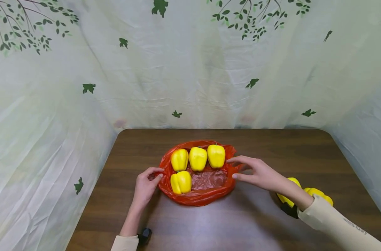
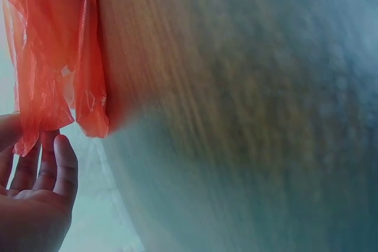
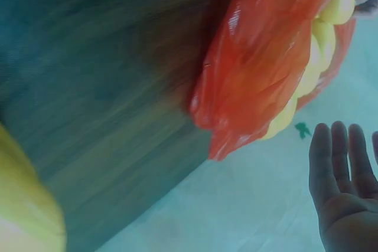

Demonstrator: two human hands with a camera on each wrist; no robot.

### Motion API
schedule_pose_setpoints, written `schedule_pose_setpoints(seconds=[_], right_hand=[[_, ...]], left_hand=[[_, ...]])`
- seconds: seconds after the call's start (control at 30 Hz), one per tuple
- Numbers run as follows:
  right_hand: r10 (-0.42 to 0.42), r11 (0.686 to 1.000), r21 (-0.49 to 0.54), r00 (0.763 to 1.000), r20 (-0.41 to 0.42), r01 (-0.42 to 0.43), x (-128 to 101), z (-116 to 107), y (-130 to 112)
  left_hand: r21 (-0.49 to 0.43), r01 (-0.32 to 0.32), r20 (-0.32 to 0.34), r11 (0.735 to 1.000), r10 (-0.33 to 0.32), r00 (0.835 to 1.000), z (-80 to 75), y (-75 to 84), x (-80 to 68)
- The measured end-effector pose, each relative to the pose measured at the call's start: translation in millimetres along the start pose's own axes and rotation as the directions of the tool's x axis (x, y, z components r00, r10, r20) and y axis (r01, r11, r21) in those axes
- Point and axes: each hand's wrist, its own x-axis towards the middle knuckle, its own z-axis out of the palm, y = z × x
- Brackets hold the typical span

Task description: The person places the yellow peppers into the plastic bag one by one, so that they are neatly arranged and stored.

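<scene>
While the left hand pinches the left rim of the red plastic bag, which lies at the middle of the desk with four yellow peppers inside, the right hand hovers with straight, empty fingers at its right rim. Spreading the mouth evenly would probably help. Two more peppers sit near the right edge. The writing on the sleeve is unreadable.
</scene>
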Motion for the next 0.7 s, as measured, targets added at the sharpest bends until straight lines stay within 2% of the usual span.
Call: schedule_pose_setpoints(seconds=[0.13,0.27,0.4,0.7], right_hand=[[0.041,0.998,0.043,0.998,-0.041,-0.039,-13.3,-7.1,-7.0],[0.092,0.995,0.054,0.993,-0.079,-0.088,-25.4,-11.7,-3.0],[0.112,0.993,0.053,0.987,-0.113,-0.107,-37.0,-13.5,17.9],[0.182,0.983,0.044,0.962,-0.202,-0.176,-65.8,-21.5,30.1]], left_hand=[[0.002,0.004,0.001,1.000,-0.004,1.000,-0.1,1.1,-0.7],[0.000,0.007,0.000,1.000,-0.007,1.000,-0.4,1.3,-1.3],[-0.004,0.009,-0.002,1.000,-0.009,1.000,-0.6,1.5,-1.7],[-0.008,0.007,0.006,1.000,-0.007,1.000,-1.3,2.9,-0.8]])
